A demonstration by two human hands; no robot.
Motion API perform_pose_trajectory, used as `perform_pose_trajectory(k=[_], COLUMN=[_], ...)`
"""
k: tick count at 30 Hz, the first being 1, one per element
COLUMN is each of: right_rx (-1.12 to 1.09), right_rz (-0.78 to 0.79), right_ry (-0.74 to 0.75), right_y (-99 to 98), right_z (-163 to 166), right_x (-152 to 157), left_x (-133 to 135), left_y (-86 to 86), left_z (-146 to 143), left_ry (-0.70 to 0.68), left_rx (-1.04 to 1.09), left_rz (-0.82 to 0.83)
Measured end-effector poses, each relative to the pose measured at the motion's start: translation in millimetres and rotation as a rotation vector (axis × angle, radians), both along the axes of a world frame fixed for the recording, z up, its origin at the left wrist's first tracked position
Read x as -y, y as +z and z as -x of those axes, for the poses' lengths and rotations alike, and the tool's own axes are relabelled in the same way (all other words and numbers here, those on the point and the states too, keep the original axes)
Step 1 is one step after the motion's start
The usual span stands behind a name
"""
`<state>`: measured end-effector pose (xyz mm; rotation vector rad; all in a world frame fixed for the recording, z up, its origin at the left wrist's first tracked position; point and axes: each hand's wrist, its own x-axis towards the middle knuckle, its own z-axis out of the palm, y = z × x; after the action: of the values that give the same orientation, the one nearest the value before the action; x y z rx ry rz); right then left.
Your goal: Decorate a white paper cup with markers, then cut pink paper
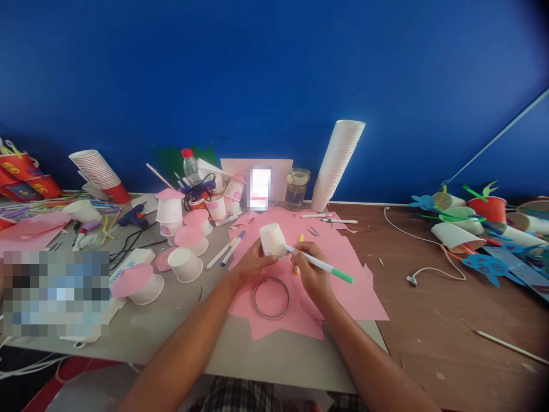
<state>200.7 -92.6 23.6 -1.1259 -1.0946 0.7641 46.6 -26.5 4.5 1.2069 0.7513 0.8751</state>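
My left hand point(252, 262) grips a small white paper cup point(272, 239), held upside down above the pink paper point(343, 286). In my right hand point(312, 269) is a white marker with a green cap end point(321, 265), pinched like a pen. Its tip touches the cup's side. A yellow pen point(299, 252) lies just behind my right hand. A clear tape ring point(271, 297) rests on the pink paper, right under both hands.
Several white cups with pink lids point(184, 252) and loose markers point(225, 252) lie to the left. A tall leaning stack of white cups point(337, 166), a glass jar point(297, 189) and a bottle point(189, 165) stand at the back. A white cable point(429, 252) and paper-cup crafts point(472, 229) are on the right.
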Motion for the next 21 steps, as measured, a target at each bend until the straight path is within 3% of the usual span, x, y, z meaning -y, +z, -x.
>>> perform_pose_trajectory(k=[21], right_rx=[-0.031], right_rz=[0.014], right_ry=[0.006], right_y=[-1.4], right_z=[-0.2], right_x=[-0.9], left_x=[-1.9], left_y=[-4.1], left_z=[0.6], left_ry=[-0.018], left_rx=[0.003], left_rz=[-0.012])
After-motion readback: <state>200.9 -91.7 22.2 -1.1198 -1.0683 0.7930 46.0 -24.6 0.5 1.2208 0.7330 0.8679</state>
